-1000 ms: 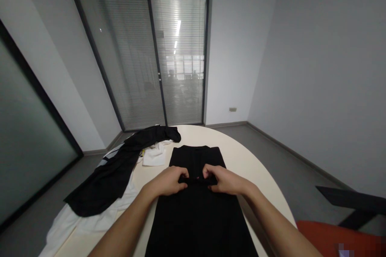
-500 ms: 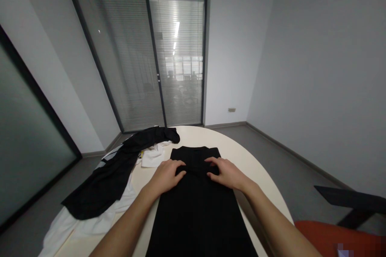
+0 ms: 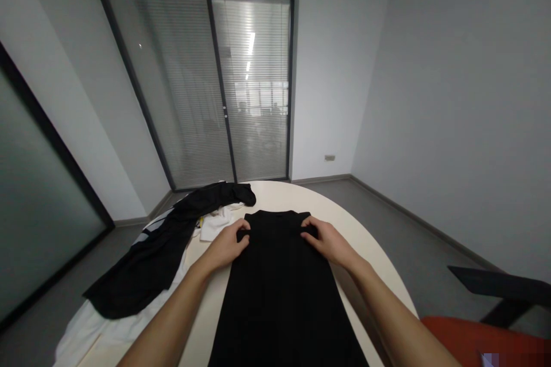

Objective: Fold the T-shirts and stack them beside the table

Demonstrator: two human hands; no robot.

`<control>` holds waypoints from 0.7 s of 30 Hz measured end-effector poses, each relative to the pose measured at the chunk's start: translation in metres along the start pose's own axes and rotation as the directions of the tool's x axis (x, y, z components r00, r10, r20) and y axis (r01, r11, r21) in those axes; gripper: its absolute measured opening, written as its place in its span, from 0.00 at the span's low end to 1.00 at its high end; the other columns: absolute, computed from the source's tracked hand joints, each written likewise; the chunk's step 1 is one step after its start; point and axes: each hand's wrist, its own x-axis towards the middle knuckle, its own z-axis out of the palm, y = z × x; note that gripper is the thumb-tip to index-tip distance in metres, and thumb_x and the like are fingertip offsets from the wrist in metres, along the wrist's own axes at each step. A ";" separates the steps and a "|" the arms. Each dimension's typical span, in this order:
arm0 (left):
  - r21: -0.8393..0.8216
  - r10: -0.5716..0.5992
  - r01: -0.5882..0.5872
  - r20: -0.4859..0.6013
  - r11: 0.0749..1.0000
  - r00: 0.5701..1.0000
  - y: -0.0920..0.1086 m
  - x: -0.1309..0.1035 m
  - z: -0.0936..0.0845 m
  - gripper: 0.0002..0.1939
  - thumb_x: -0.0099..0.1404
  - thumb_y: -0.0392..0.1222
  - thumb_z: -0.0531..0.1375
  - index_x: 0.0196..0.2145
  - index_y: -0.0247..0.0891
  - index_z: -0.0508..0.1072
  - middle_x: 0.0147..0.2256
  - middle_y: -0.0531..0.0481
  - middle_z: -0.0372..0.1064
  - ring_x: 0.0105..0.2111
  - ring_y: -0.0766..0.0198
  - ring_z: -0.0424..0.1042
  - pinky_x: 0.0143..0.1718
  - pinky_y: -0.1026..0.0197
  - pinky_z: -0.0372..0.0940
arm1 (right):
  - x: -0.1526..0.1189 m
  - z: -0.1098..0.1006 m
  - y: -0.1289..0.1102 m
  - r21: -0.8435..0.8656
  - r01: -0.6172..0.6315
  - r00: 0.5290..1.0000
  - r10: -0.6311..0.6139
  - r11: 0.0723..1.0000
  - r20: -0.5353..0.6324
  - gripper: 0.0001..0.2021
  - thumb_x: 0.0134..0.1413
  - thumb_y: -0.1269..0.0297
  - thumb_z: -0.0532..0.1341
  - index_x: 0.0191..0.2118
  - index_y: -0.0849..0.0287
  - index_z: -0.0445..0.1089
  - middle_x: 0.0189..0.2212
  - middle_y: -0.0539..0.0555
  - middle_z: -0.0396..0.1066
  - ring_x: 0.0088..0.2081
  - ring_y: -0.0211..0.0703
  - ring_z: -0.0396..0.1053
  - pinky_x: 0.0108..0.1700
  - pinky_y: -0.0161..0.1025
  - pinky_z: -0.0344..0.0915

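Observation:
A black sleeveless garment [image 3: 282, 287] lies flat on the table, its neckline away from me and its lower part running out of view toward me. My left hand [image 3: 228, 243] is at its upper left edge, thumb and fingers bent around a bit of the cloth. Across from it, my right hand [image 3: 327, 239] has the upper right edge between thumb and fingers in the same way. Between the two hands the cloth looks smooth.
To the left, a black garment [image 3: 150, 264] with light stripes lies heaped over white clothing [image 3: 81, 327] on the pale round table [image 3: 361, 241]. At the right stands a chair with a red seat [image 3: 465, 338] and a black armrest [image 3: 495, 285]. Glass doors [image 3: 253, 97] with blinds are ahead.
My hands have moved apart, from the middle of the garment's upper part out to its side edges. Folds between them have flattened.

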 end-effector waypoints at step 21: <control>-0.312 -0.260 0.283 0.115 0.907 0.959 -0.037 -0.001 0.016 0.17 0.56 0.37 0.61 0.44 0.38 0.66 0.27 0.57 0.67 0.25 0.65 0.66 0.27 0.65 0.58 | 0.004 0.021 0.052 0.083 -0.309 0.951 0.310 0.948 0.000 0.17 0.55 0.57 0.62 0.49 0.54 0.67 0.24 0.47 0.70 0.27 0.41 0.68 0.32 0.37 0.60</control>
